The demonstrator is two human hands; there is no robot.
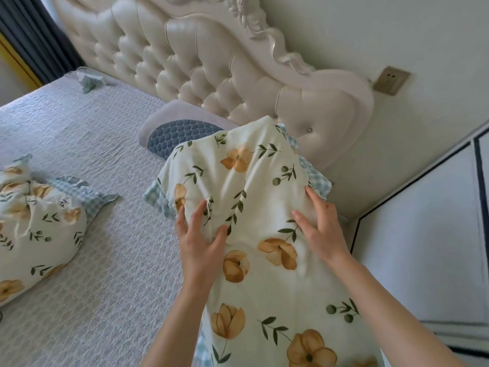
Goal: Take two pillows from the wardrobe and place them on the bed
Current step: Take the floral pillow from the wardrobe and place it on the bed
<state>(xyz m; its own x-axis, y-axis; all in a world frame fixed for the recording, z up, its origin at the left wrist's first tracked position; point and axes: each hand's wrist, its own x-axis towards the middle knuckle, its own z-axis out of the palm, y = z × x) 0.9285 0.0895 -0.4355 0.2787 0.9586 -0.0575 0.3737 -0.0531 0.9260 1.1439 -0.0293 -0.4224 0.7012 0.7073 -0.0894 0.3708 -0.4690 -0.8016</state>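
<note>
Lying at the bed's (pixel 100 274) left edge is one floral pillow (pixel 34 229); the left hand (pixel 202 238) and right hand (pixel 321 229) — fingers spread, palms flat — press the second pillow (pixel 254 197) near the headboard (pixel 211 64), clutching nothing.

One pillow (pixel 254 207) lies along the bed's (pixel 105 234) right edge, its far end on a cushion (pixel 174 131) by the headboard (pixel 211 62). Another pillow (pixel 34 229) lies at the left edge.

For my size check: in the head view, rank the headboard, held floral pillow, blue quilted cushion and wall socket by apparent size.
1. headboard
2. held floral pillow, enlarged by nearness
3. blue quilted cushion, partly hidden
4. wall socket
</note>
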